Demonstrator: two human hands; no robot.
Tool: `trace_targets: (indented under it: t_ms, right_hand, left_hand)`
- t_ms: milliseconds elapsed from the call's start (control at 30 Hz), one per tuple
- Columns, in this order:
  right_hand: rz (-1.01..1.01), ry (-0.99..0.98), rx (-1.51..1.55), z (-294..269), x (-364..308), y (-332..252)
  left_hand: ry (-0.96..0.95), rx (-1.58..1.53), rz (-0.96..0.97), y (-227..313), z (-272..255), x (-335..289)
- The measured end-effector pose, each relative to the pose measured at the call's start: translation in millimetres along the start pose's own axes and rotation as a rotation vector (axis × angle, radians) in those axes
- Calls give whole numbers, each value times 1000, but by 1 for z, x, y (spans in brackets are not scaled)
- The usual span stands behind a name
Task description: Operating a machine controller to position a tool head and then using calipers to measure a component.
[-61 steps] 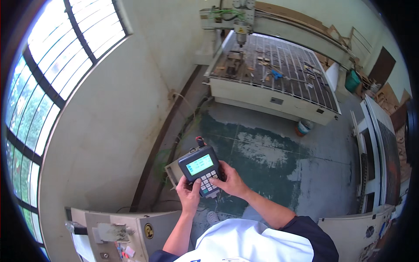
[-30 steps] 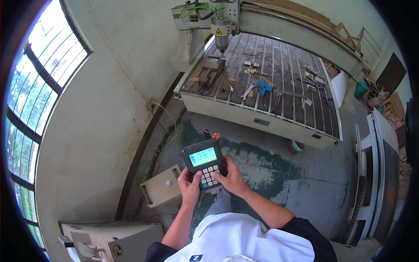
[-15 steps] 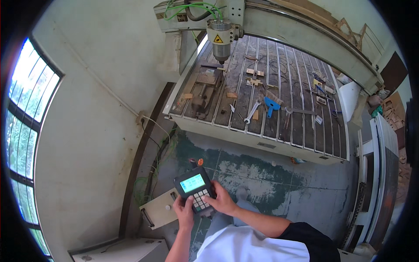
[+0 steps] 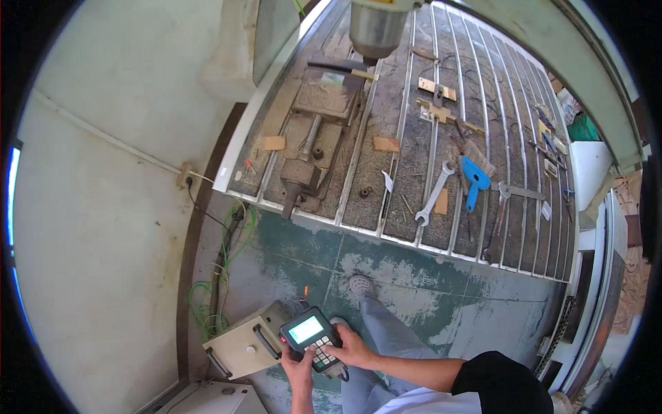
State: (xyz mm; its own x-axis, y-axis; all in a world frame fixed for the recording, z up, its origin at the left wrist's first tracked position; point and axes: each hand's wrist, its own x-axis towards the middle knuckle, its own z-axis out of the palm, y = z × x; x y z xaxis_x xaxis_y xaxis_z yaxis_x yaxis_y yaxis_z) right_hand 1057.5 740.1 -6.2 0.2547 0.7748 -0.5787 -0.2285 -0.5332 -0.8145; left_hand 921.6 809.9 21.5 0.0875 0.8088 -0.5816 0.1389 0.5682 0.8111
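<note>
Both hands hold a black handheld keypad controller (image 4: 305, 329) in front of my body, low in the view. Its small screen glows pale above rows of light keys. My left hand (image 4: 298, 372) grips the lower left edge, thumb at the keys. From the right side my right hand (image 4: 354, 349) wraps round the casing, its thumb over the keypad. Ahead stands a slotted machine bed (image 4: 407, 243), with a metal spindle (image 4: 376, 31) above its far part. A vise (image 4: 307, 162) sits on the bed's left side.
An open-end wrench (image 4: 434, 196), a blue-handled tool (image 4: 475, 181) and wood scraps lie on the bed. A beige metal box (image 4: 245, 350) with black handles stands on the floor left of me, near green cables (image 4: 202, 303). Long rails (image 4: 586, 303) stand at the right.
I have moved closer to the machine, so its bed fills more of the view. My feet now show below. Both hands keep hold of the controller.
</note>
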Motion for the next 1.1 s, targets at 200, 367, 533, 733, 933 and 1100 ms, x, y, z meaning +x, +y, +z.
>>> trace_targets:
  t_ms: [200, 367, 533, 733, 933, 1100]
  right_hand:
    - [201, -47, -19, -9, 39, 53]
    - [144, 14, -42, -1, 53, 101]
    - [141, 17, -39, 2, 55, 135]
    - [348, -78, -108, -8, 59, 125]
    - [259, -22, -11, -10, 56, 138]
    - [179, 1, 45, -6, 58, 133]
  left_hand:
    - [1, 110, -83, -56, 12, 43]
    - [38, 22, -177, -105, 6, 62]
    - [27, 268, -306, -141, -15, 64]
    - [77, 312, -441, -148, -13, 60]
    - [57, 310, -537, -132, 1, 65]
    - [-54, 179, -445, -156, -27, 60]
